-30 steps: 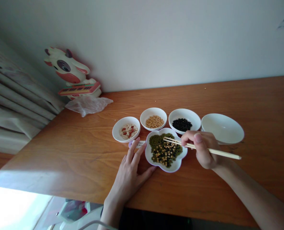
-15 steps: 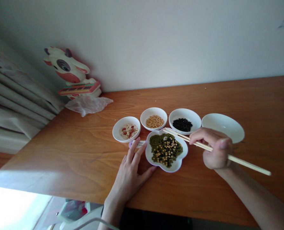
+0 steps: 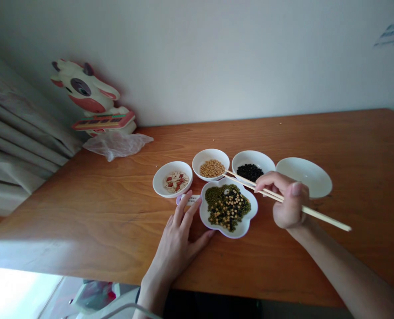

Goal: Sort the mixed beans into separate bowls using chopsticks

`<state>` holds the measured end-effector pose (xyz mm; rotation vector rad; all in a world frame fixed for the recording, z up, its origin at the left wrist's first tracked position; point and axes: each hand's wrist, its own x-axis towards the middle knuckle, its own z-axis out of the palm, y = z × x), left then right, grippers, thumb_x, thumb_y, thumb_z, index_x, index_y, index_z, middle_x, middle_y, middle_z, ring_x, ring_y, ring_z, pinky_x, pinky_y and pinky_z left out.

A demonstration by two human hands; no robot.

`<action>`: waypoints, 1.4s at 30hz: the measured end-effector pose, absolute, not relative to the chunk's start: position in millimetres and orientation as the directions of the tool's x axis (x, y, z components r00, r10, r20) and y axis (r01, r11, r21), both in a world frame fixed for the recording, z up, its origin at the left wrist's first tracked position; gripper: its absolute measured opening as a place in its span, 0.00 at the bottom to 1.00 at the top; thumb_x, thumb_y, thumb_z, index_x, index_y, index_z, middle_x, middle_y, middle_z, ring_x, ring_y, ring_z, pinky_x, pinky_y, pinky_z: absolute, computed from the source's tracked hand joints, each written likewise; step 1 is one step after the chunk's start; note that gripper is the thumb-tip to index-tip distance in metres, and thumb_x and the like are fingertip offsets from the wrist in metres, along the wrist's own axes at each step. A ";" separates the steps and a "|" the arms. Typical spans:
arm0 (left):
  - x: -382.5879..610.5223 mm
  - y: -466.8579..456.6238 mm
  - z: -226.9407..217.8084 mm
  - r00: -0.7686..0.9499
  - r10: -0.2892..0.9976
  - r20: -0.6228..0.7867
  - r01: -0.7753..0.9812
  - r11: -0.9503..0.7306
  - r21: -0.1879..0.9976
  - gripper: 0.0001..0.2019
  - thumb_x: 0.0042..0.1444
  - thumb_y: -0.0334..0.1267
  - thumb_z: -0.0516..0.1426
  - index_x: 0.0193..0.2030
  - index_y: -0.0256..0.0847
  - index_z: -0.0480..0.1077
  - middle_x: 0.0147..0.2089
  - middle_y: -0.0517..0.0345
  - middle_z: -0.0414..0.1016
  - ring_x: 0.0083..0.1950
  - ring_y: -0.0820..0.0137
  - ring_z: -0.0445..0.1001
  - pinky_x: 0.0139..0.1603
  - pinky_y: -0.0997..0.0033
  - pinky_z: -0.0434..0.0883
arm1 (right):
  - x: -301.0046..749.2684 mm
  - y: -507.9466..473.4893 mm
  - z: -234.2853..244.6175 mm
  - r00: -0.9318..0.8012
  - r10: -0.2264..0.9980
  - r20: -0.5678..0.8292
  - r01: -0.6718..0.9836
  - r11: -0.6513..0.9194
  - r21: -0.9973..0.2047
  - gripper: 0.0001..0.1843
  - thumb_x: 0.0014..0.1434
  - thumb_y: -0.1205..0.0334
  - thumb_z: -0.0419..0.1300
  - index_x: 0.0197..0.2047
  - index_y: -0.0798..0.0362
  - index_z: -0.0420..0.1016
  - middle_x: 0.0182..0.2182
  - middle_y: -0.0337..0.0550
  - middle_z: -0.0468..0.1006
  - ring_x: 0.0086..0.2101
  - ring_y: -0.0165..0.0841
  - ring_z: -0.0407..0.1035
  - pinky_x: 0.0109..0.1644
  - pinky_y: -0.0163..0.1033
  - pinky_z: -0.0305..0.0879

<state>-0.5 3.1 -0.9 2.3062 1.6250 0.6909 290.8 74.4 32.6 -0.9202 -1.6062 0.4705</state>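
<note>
In my right hand (image 3: 286, 199) is a pair of wooden chopsticks (image 3: 326, 218), with the fingers closed around them. Their tips lie over the near right rim of the white bowl (image 3: 198, 156) of yellow beans (image 3: 212, 168). Below sits a flower-shaped white dish (image 3: 251, 218) with green, black and yellow beans (image 3: 228, 207) mixed in it. My left hand (image 3: 177, 239) has its fingers spread along the dish's left edge, near a small labelled tab (image 3: 193, 200). Part of the black-bean bowl (image 3: 254, 157) is behind the chopsticks.
A bowl (image 3: 173, 165) of red and pale flat pieces stands at the row's left end. On the right is another white bowl (image 3: 303, 175), partly behind my right hand. A cow-shaped toy keyboard (image 3: 97, 102) and a clear plastic bag (image 3: 120, 145) are by the wall.
The chopstick tips have moved from above the flower-shaped dish up to the rim of the yellow-bean bowl. My left hand keeps its place at the dish. The view has shifted slightly.
</note>
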 end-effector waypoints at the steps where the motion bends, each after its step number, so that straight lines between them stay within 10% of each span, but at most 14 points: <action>1: -0.3 2.9 -0.5 0.271 0.932 0.241 0.820 -0.354 0.449 0.41 0.67 0.51 0.65 0.81 0.56 0.52 0.84 0.46 0.48 0.82 0.44 0.57 0.66 0.45 0.80 | 294.2 74.0 33.9 -0.030 0.767 0.641 0.317 0.616 -0.721 0.41 0.75 0.33 0.36 0.31 0.48 0.79 0.25 0.44 0.78 0.24 0.35 0.66 0.28 0.45 0.53; 21: 0.6 2.5 1.0 0.267 0.934 0.238 0.822 -0.350 0.449 0.41 0.67 0.50 0.65 0.81 0.56 0.52 0.84 0.44 0.48 0.82 0.43 0.57 0.67 0.41 0.79 | 313.5 74.1 43.9 -0.237 0.904 0.355 0.452 0.426 -0.784 0.39 0.78 0.38 0.34 0.29 0.47 0.75 0.23 0.41 0.75 0.26 0.34 0.66 0.31 0.43 0.60; 42: 0.8 2.0 2.2 0.261 0.937 0.231 0.826 -0.341 0.449 0.39 0.68 0.52 0.64 0.81 0.56 0.53 0.84 0.46 0.47 0.80 0.44 0.60 0.66 0.44 0.80 | 308.0 66.3 47.2 -0.459 0.866 0.197 0.160 0.299 -0.941 0.46 0.73 0.29 0.30 0.29 0.49 0.75 0.23 0.41 0.74 0.25 0.32 0.69 0.31 0.40 0.65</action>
